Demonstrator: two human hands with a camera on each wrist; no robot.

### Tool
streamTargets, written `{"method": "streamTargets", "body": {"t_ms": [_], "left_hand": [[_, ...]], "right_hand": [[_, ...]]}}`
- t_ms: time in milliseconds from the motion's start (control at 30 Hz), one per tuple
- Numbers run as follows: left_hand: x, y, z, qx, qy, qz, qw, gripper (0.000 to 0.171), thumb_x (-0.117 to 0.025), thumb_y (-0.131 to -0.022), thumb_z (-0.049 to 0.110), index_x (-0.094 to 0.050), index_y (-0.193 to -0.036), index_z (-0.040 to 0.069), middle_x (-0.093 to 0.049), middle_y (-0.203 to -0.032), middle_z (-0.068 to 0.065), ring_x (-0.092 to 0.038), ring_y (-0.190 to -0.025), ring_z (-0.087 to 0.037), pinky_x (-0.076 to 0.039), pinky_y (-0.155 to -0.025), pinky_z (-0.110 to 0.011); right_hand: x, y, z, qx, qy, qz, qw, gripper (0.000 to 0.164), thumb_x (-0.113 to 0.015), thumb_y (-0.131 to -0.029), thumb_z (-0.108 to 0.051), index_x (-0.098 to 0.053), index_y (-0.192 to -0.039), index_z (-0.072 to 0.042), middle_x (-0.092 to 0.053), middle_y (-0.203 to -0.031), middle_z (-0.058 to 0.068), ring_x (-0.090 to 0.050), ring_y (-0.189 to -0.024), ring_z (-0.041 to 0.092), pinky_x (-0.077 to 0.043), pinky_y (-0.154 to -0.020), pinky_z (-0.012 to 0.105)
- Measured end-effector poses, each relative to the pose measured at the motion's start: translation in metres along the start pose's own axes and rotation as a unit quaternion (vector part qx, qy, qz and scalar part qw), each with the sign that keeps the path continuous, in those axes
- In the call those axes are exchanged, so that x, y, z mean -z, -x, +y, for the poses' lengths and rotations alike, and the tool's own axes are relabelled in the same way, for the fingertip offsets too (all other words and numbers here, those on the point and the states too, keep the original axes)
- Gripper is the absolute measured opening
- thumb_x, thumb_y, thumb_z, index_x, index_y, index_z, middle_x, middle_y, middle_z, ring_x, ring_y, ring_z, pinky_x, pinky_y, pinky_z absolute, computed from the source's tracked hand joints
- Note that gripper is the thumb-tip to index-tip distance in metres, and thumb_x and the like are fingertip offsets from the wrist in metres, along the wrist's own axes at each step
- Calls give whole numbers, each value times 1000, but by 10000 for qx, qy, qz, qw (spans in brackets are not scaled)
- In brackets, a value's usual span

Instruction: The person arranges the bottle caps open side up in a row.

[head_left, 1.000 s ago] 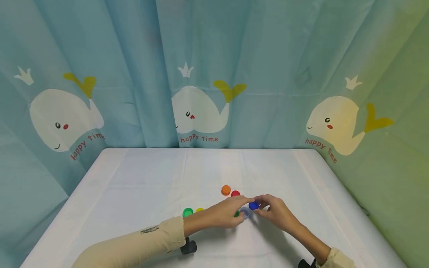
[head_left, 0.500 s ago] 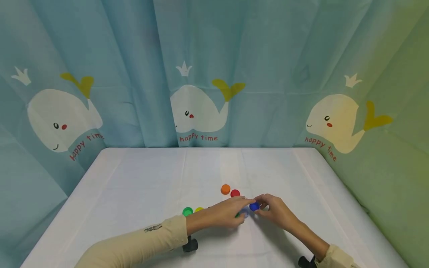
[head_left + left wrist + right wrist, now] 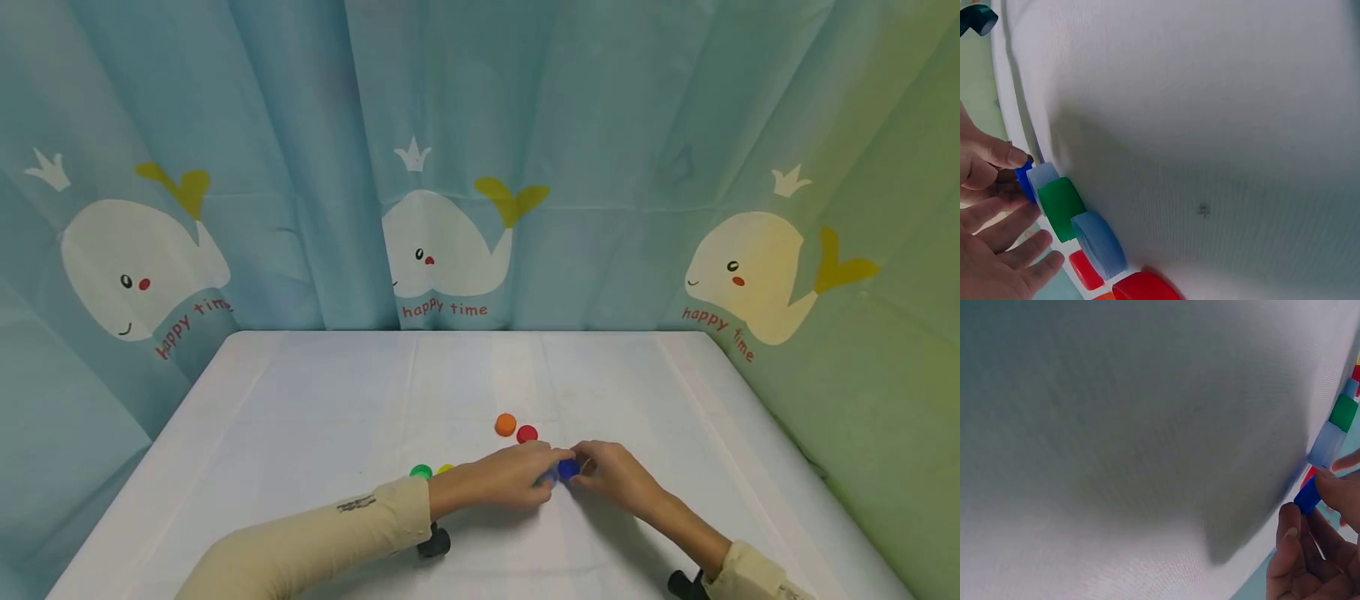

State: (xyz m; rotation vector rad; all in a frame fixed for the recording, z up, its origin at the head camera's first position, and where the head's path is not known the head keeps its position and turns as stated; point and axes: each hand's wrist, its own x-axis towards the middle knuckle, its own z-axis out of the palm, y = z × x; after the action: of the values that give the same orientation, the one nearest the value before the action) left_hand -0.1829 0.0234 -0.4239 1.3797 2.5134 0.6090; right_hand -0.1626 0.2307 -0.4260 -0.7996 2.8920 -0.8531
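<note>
My right hand point(image 3: 617, 477) pinches a small dark blue bottle cap point(image 3: 1308, 495) between thumb and fingers. Beside it, the left hand point(image 3: 513, 477) reaches across from the left, fingers extended, its index fingertip right at the blue cap. In the left wrist view, that hand's fingers point(image 3: 1022, 247) lie spread alongside a row of caps. The row has a pale translucent cap point(image 3: 1044, 175) nearest the blue one, then a green cap point(image 3: 1062, 208) and a light blue cap point(image 3: 1099, 244). From the head, the left hand hides most of this row.
Past the left hand lie a red cap point(image 3: 527, 433) and an orange cap point(image 3: 506, 425). A second green cap point(image 3: 421, 472) and a yellow cap point(image 3: 446, 468) show behind the left forearm. A larger red cap point(image 3: 1147, 286) sits nearby on the white table point(image 3: 337, 400).
The right hand and its blue cap have moved slightly nearer the person. My left hand has shifted a little right, now covering the green cap that peeked out beside its thumb.
</note>
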Motion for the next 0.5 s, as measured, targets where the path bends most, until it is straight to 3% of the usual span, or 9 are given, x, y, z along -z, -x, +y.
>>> {"method": "streamTargets", "body": {"t_ms": [67,300,500], "left_hand": [[0,-2,-1,-39,-54,-24,10000,53,-55,-87,11,-45,-139,8,-56,-100,3,-46,-85,-6,-38,-67,-13],[1,-5,-4,-94,-245,-102,9996,51,-55,-89,14,-45,-139,8,-60,-111,-1,-49,-87,-5,-38,-73,-12],[1,-8,-7,-173,65,-245,9995,51,-52,-91,10,-42,-140,3,-55,-128,-5,-51,-107,-6,-38,-92,-16]], "right_hand": [[-1,0,0,24,37,-24,10000,27,-77,-74,-1,-65,-97,3,-65,-82,3,-62,-70,14,-51,-62,23],[-5,-2,2,33,347,7,9994,29,-79,-70,-2,-64,-95,1,-62,-79,1,-60,-67,12,-49,-59,22],[-4,-5,1,130,474,-15,9988,30,-81,-67,0,-64,-92,-1,-59,-77,0,-58,-67,12,-49,-58,23]]}}
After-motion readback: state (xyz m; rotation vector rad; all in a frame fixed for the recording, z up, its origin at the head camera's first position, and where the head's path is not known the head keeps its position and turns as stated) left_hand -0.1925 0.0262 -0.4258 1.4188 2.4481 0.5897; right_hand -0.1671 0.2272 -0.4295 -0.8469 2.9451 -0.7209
